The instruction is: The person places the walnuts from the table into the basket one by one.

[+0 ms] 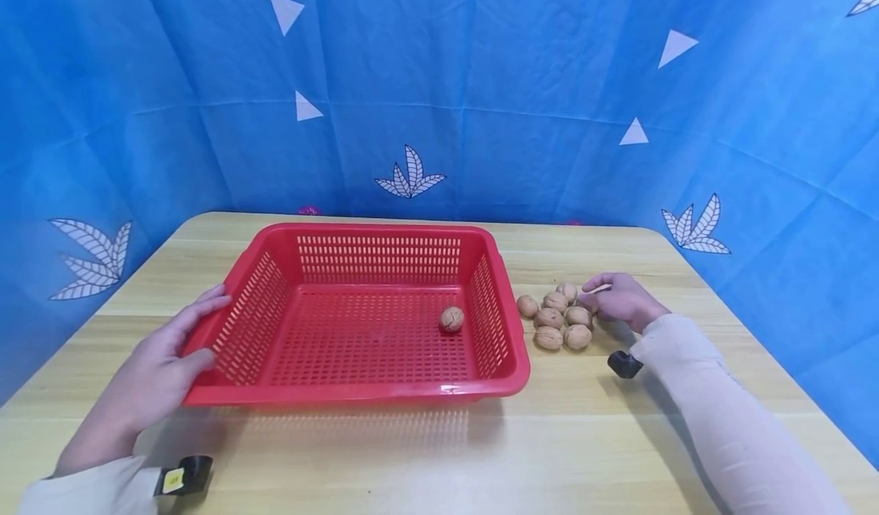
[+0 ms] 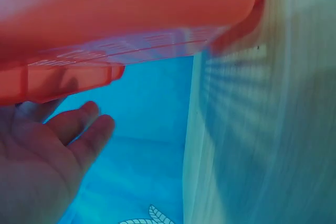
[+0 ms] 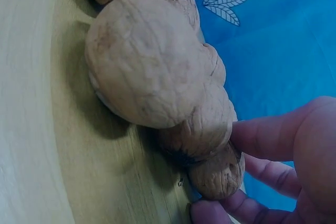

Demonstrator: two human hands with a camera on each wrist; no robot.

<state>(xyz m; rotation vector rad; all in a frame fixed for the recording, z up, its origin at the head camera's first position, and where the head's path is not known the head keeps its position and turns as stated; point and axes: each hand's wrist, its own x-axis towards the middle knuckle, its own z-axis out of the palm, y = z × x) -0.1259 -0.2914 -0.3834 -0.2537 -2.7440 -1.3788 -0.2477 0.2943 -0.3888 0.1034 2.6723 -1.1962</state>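
A red plastic basket (image 1: 371,393) with slotted walls stands on the table, and a single walnut (image 1: 451,319) lies inside near its right wall. My left hand (image 1: 154,366) touches the basket's left rim, thumb by the front corner. Seen from the left wrist, its fingers (image 2: 86,137) extend loosely below the rim. To the basket's right lies a cluster of several walnuts (image 1: 549,318). At the cluster's right edge is my right hand (image 1: 621,301). In the right wrist view its thumb and fingertips close around a brown walnut (image 3: 216,177), which the hand hides in the head view.
The light wooden table (image 1: 330,461) ends at a blue patterned cloth (image 1: 439,57) hanging behind it. In the right wrist view, a large walnut (image 3: 144,61) stands nearest the camera. Black wrist devices (image 1: 623,364) sit at both sleeves.
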